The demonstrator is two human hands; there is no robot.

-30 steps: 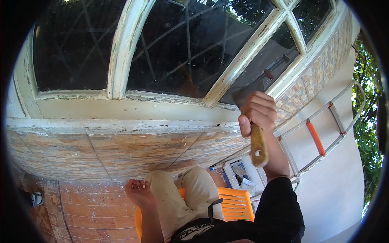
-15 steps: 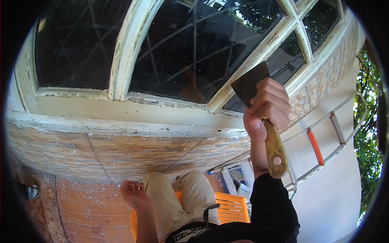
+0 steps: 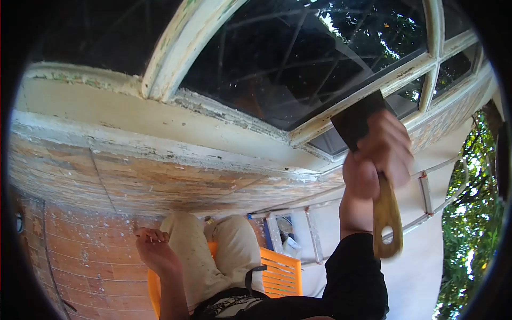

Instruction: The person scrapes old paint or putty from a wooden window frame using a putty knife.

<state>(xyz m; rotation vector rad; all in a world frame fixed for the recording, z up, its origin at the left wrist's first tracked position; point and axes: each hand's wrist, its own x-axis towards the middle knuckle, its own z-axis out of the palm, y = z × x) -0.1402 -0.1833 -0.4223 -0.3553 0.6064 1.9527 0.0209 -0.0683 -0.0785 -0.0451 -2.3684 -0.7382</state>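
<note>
Gripping a scraper point(image 3: 368, 160) by its wooden handle, the right hand point(image 3: 380, 154) is clenched, blade held against the window frame point(image 3: 352, 106). The left hand point(image 3: 152, 249) is rested slack on the knee point(image 3: 184, 240), nothing held.

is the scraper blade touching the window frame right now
Cannot tell. In the head view the blade overlaps the frame, but motion blur hides any contact or gap.
</note>
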